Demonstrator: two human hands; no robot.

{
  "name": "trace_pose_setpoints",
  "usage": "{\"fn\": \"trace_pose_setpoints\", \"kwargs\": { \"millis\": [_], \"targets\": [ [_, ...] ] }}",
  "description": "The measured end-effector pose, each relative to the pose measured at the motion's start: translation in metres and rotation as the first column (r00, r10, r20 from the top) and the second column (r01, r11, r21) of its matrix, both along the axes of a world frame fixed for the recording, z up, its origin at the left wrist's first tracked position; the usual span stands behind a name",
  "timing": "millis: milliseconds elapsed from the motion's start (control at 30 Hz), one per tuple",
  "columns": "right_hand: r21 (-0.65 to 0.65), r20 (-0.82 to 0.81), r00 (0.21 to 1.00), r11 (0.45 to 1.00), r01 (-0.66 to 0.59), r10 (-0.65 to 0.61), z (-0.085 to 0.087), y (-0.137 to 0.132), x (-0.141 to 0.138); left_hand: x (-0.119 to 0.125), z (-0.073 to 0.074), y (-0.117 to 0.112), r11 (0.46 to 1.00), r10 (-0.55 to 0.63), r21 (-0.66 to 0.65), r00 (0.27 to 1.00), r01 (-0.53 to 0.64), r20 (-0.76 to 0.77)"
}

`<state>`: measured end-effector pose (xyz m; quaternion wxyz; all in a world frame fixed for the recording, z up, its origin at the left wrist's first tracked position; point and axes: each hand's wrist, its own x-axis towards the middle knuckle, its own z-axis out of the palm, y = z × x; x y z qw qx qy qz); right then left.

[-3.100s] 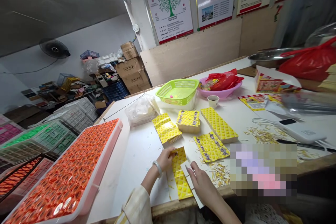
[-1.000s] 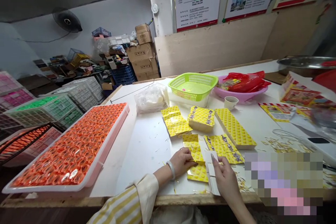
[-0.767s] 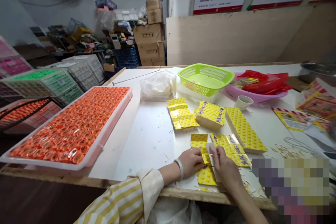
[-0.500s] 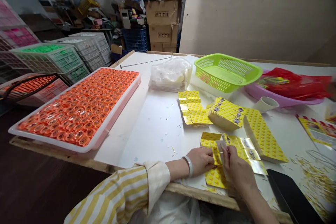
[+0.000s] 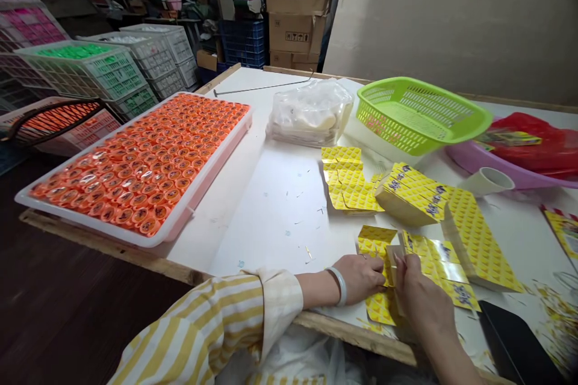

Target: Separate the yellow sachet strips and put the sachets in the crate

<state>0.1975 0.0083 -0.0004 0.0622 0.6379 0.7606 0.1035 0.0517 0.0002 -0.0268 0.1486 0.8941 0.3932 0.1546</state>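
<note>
A flat yellow patterned card (image 5: 376, 240) lies at the near edge of the white table (image 5: 271, 204). My left hand (image 5: 361, 277), with a pale bangle on its wrist, presses down on the card with curled fingers. My right hand (image 5: 418, 301) pinches a small white strip (image 5: 392, 255) against the card's right side. Both hands touch the card, and its middle is hidden under them. More yellow cards (image 5: 445, 264) lie just right of my hands.
A pink tray of orange caps (image 5: 139, 168) fills the table's left. Behind my hands lie yellow card stacks (image 5: 347, 183), a clear plastic bag (image 5: 311, 111), a green basket (image 5: 419, 111), a pink bowl (image 5: 478, 159) with red bags and a small cup (image 5: 487, 180). Crates and boxes stand beyond.
My right hand has come in from the right with the white strip and now meets the card beside my left hand. The view has tilted down and left.
</note>
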Motion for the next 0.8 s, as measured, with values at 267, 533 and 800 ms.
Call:
{"fn": "trace_pose_setpoints", "kwargs": {
  "millis": [267, 533, 800],
  "targets": [
    [0.081, 0.005, 0.996, 0.993, -0.085, 0.085, -0.014, -0.005, -0.001, -0.027, 0.021, 0.013, 0.975, -0.044, -0.207, 0.989, 0.074, 0.144],
    [0.299, -0.035, 0.995, 0.951, -0.078, 0.092, -0.018, -0.011, 0.002, -0.032, 0.009, 0.035, 0.977, 0.205, 0.049, 0.976, -0.209, 0.072],
    [0.374, -0.005, 0.999, 0.926, -0.048, 0.053, -0.018, -0.019, 0.006, -0.01, -0.007, 0.024, 0.994, 0.108, -0.02, 0.99, -0.106, 0.093]
  ]
}}
